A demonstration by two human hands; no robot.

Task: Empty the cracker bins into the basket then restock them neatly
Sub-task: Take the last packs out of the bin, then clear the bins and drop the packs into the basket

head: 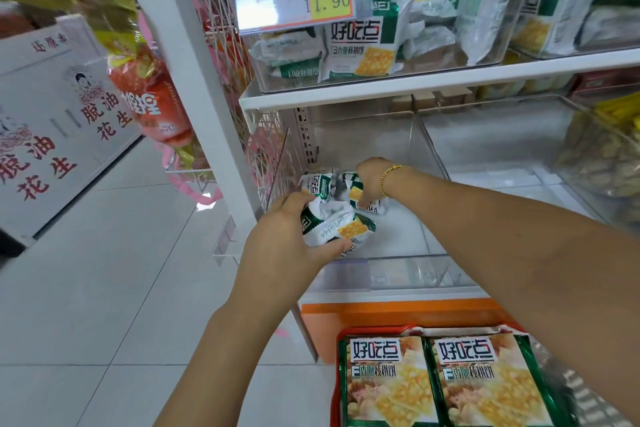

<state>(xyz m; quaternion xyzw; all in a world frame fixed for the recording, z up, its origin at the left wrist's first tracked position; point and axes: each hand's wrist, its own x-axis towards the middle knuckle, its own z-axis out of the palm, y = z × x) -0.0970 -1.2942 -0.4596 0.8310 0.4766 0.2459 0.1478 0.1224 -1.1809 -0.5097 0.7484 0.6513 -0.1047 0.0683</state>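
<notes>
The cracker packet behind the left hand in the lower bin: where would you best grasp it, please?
Pinch the packet across its puffed middle from above; the bin is open-topped, and the left hand blocks the front.

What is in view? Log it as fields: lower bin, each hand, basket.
clear plastic lower bin: nearly emptied, few packets at its left side
left hand: holds a bunch of small green-and-white cracker packets at the bin's front
right hand: down among the remaining packets; grip unclear
red basket: holds two large green cracker bags
</notes>
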